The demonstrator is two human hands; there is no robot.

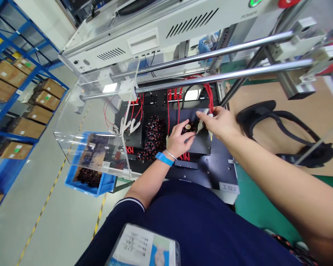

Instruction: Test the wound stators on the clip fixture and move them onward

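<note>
My left hand (180, 141) has its thumb and fingers curled around a small wire-wound motor stator (188, 127) with a pale round centre, on a black plate (201, 147). My right hand (220, 122) pinches a metal alligator clip (201, 125) just right of that stator. Whether the clip touches the stator's wires, I cannot tell. Another clip (211, 129) with a white sleeve hangs below the right hand's fingers. Red leads (209, 94) run up behind that hand. Left of the plate lies a heap of similar stators (152, 136) with dark red windings.
Two steel rods (219, 79) cross above the fixture, under a white instrument (161, 40). A clear guard (91, 147) stands at left, over a blue bin (94, 190) of small dark parts. White-sleeved clips (133, 126) lie left. A black strapped object (246, 116) rests on cardboard at right.
</note>
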